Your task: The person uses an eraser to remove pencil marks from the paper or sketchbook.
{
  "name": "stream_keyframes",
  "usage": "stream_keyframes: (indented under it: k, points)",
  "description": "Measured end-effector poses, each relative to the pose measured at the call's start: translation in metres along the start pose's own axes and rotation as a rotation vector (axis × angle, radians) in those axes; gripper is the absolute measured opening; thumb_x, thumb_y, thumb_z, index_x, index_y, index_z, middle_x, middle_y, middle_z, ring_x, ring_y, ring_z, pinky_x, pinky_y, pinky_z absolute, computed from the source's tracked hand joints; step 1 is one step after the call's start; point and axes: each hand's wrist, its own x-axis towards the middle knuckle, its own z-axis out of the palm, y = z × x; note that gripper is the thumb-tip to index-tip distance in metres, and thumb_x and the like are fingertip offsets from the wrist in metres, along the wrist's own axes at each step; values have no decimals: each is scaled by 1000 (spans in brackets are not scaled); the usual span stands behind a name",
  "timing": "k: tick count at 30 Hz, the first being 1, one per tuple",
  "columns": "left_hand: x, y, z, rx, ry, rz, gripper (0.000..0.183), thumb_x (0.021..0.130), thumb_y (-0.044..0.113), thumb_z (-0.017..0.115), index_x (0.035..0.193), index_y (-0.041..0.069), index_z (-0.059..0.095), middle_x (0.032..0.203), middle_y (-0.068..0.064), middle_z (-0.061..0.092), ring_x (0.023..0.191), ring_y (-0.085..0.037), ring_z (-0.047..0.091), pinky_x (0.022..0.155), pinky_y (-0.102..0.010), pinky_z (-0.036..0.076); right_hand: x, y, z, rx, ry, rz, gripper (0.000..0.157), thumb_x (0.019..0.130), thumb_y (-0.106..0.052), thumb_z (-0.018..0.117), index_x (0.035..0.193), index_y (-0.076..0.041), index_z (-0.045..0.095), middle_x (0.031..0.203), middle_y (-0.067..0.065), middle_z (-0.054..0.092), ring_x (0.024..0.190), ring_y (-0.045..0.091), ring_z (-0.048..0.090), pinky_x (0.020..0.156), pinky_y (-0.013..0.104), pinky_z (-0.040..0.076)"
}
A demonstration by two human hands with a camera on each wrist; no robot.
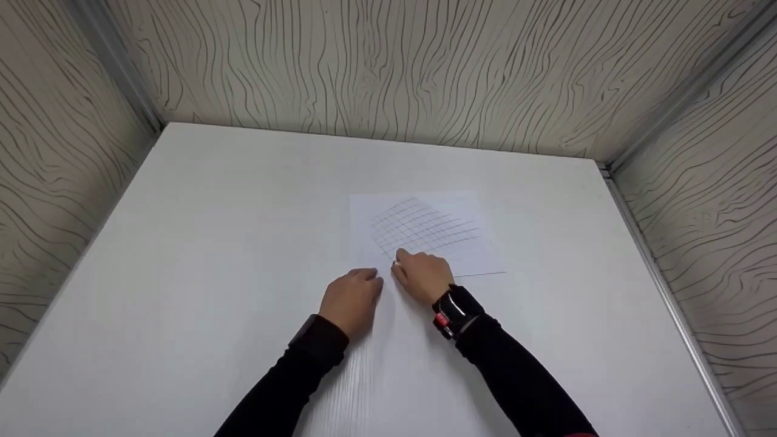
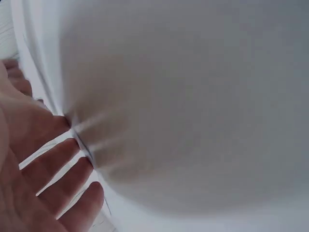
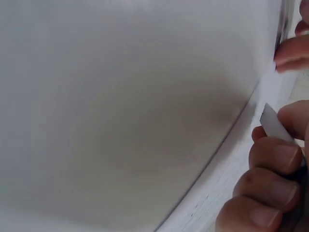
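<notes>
A white sheet of paper [image 1: 419, 206] lies on the white table, marked with a grid of thin slanted lines [image 1: 403, 224]. Over its lower part, my right hand [image 1: 423, 274] grips a small slim tool. In the right wrist view the tool's flat pale tip [image 3: 274, 124] ends in a slant, and curled fingers wrap its dark body; its kind is unclear. My left hand [image 1: 351, 300] rests by the sheet's lower left corner. Its fingers [image 2: 60, 157] reach forward, tips down on the white surface, in the left wrist view. The tool's contact with the paper is hidden.
The white tabletop [image 1: 243, 230] spreads around the sheet. Wood-patterned panels [image 1: 364, 67] close off the back and both sides. A metal strip [image 1: 674, 303] runs along the right edge. Black wristbands [image 1: 458, 311] sit on both wrists.
</notes>
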Motion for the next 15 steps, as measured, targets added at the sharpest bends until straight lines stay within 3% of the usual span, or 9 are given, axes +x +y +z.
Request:
stream_keyframes:
  k: [3, 9, 15]
  points:
    - [-1, -1, 0, 24, -5, 0, 22, 91, -1, 67, 108, 6, 77, 120, -11, 70, 112, -28, 67, 88, -40, 58, 4, -2, 2, -41, 14, -13, 23, 102, -27, 62, 90, -10, 55, 67, 11, 61, 59, 31, 62, 52, 47, 51]
    - [-3, -1, -2, 33, -18, 3, 28, 88, -6, 68, 113, 6, 76, 123, -12, 69, 114, -29, 67, 87, -41, 58, 8, 8, -1, -92, 28, 81, 18, 103, -26, 63, 94, -12, 57, 65, 7, 58, 56, 24, 53, 53, 44, 50]
    - [-3, -1, 1, 31, -21, 3, 31, 87, -6, 68, 113, 8, 77, 124, -11, 69, 114, -29, 67, 84, -41, 59, 4, 1, 3, -37, 16, -26, 19, 103, -27, 62, 95, -11, 56, 67, 8, 61, 56, 26, 58, 50, 43, 49]
